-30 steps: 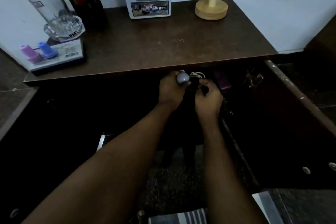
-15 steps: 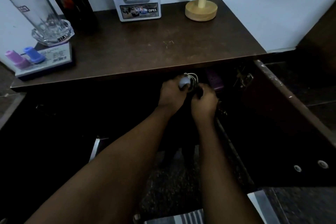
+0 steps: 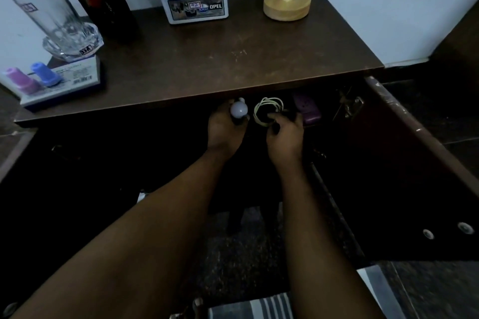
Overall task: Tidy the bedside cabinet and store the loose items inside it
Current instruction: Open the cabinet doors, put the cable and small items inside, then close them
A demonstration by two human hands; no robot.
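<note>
White was the easiest colour to find in the dark space under the cabinet top point(image 3: 233, 59). It was the round white bulb point(image 3: 239, 109) and the loops of the white cable point(image 3: 268, 111). A moment before, the two hands were pressed close together and the cable was mostly hidden behind them. Now they had moved apart, and the cable showed plainly in the gap between them as a neat little ring. The left hand point(image 3: 224, 130) had its fingers curled round the bulb and held it up just under the front edge of the top. The right hand point(image 3: 285, 136) had curled fingers at the lower edge of the cable ring and seemed to pinch it, though the dark made that hard to be sure of. A purple thing point(image 3: 308, 111) lay just beside the right hand, further inside. The cabinet door point(image 3: 414, 176) stood wide open on the right. This probably meant the bulb and cable were being put away inside, each in its own spot. On top, the glass vase point(image 3: 51, 21), the black pen pot point(image 3: 103, 0), the tissue box point(image 3: 194, 5), the lamp base point(image 3: 287, 5) and the box with two small bottles point(image 3: 64, 83) still stood where they had been, so some tidying may have been left to do.
</note>
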